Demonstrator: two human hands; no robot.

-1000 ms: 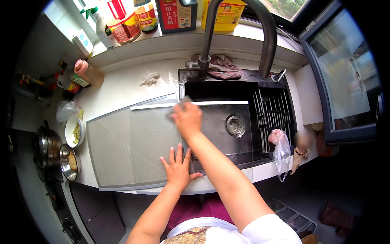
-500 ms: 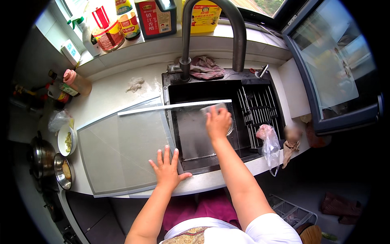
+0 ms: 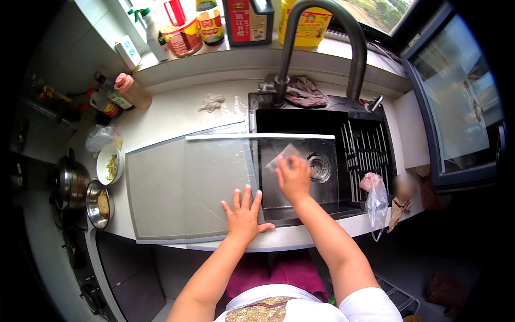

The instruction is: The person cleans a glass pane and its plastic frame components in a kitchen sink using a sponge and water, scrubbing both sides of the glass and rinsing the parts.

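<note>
A clear glass pane [image 3: 314, 158] with a white strip along its far edge reaches over the sink. Its left part overlaps a grey framed panel [image 3: 166, 188] lying on the counter. My left hand [image 3: 244, 221] rests flat near the panel's right edge, fingers spread. Under my right hand [image 3: 295, 180] is a thin, pale wiping cloth [image 3: 279, 156], pressed on the pane left of the drain [image 3: 318, 167]. The fingers bend over the cloth and cover part of it.
The black sink [image 3: 300, 119] has a dark tap [image 3: 359, 59] arching over it and a drying rack [image 3: 367, 153] at right. A plastic bag [image 3: 377, 206] hangs at the front edge. Left stand a white bowl [image 3: 102, 167], a metal bowl [image 3: 92, 206] and a pot [image 3: 72, 182].
My right hand has wiped leftward with the cloth, uncovering the drain beneath the glass. My left hand stays flat on the panel. The whole view has shifted, so things appear farther right.
</note>
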